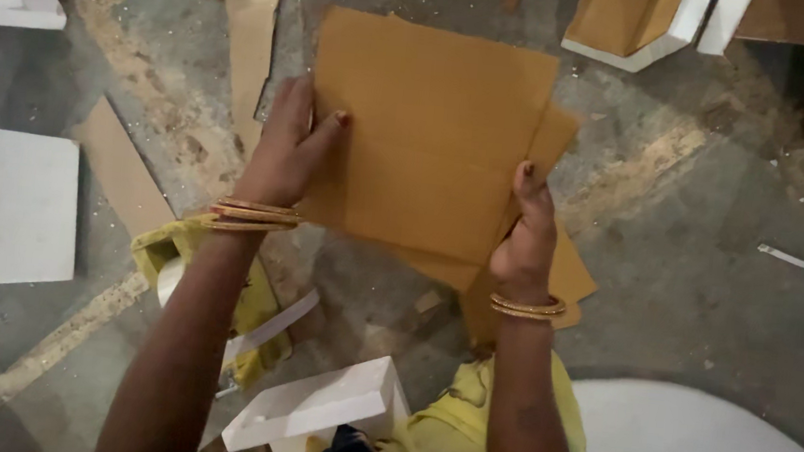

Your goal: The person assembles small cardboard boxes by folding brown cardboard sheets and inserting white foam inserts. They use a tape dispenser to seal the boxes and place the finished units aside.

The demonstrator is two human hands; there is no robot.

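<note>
fingers of both hands hidden behind cardboard sheet, white boxes cut off at top edge

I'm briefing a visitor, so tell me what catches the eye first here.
A stack of brown cardboard sheets fills the centre, held up over the dusty floor by the left hand and right hand, both wrists in gold bangles. White foam slabs lie at left.

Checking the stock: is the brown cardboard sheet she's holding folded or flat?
Flat: the brown cardboard sheet spreads unfolded between left hand and right hand.
</note>
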